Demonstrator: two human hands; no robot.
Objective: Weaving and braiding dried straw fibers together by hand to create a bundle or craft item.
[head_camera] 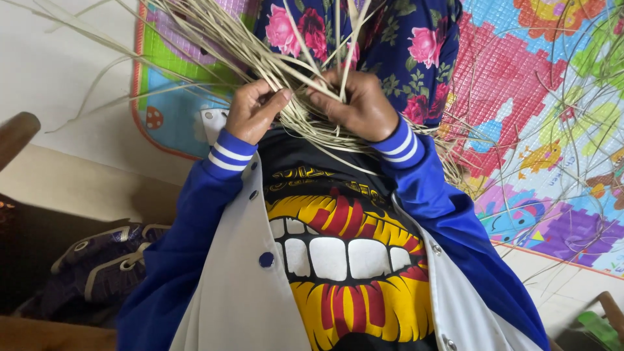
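Observation:
My left hand [255, 109] and my right hand [356, 104] are close together in front of my chest, both closed on a bundle of pale dry straw strands [305, 120]. The strands cross between my fingers and fan upward and to the left over my lap. My left thumb presses on the strands at the middle. Blue sleeves with white-striped cuffs cover both wrists. Below the hands is my black shirt with a yellow and red mouth print [341, 253]. A dark blue skirt with pink flowers [403, 45] lies under the straw.
A bright patchwork play mat [539, 130] covers the floor on the right, with loose thin strands [585, 84] scattered over it. A dark bag with grey trim [97, 266] lies at lower left. A brown wooden piece [16, 133] shows at the left edge.

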